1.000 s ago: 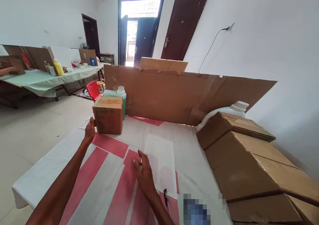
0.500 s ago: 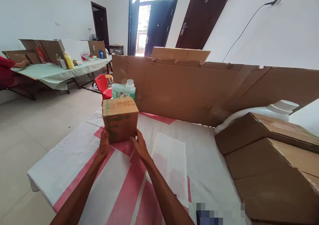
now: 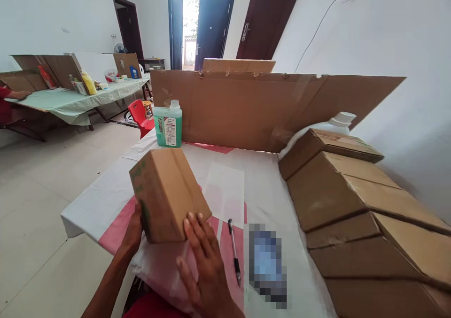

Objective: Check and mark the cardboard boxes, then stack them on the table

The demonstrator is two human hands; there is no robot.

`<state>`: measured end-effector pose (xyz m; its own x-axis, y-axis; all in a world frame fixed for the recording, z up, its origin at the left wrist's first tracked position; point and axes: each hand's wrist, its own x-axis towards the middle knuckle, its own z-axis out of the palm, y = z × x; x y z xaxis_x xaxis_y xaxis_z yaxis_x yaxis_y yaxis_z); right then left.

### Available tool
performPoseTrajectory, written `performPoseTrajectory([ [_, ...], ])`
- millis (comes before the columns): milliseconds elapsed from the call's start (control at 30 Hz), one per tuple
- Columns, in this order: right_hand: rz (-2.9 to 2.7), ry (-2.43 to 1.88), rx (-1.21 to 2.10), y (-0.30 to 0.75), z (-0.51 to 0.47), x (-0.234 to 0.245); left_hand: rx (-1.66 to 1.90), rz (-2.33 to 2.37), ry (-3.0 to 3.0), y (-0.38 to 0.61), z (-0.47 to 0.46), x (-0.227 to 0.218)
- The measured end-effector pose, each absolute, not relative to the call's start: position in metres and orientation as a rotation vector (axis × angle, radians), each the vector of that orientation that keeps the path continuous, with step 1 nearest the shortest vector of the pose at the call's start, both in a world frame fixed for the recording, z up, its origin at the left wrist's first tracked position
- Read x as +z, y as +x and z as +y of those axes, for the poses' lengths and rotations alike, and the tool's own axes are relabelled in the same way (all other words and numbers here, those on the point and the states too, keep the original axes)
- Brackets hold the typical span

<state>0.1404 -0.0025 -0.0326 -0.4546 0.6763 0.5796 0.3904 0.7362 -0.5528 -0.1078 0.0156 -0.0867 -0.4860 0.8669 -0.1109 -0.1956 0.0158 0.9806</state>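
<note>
A small brown cardboard box (image 3: 169,191) with green print on its side is tilted near the table's front edge. My left hand (image 3: 134,228) grips its left side from below. My right hand (image 3: 200,257) has its fingers pressed against the box's near lower right corner. Both hands hold the box. Under it lies a white cloth with pink stripes (image 3: 116,214).
A pen (image 3: 234,252) and a white sheet (image 3: 225,191) lie right of the box. A green bottle (image 3: 168,124) stands behind it, before a cardboard screen (image 3: 246,106). Large cardboard boxes (image 3: 352,205) fill the right side. A red chair (image 3: 140,116) and another person's table (image 3: 70,99) stand at the left.
The box has come from the far left of the table toward me and is now tilted. My right hand left the white sheet and joined the left on the box.
</note>
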Motion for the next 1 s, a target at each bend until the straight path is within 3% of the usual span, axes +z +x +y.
performPoseTrajectory([
  [367,-1.524,-0.998,1.160,0.151,0.000,-0.034,1.334,1.723,1.170,-0.087,-0.059,-0.012],
  [733,-1.157,-0.897,1.134,0.189,0.026,-0.007,1.538,1.561,1.549,-0.047,-0.066,0.021],
  [1000,-1.173,-1.008,1.109,0.186,0.037,0.001,1.614,1.421,1.730,-0.046,-0.014,0.033],
])
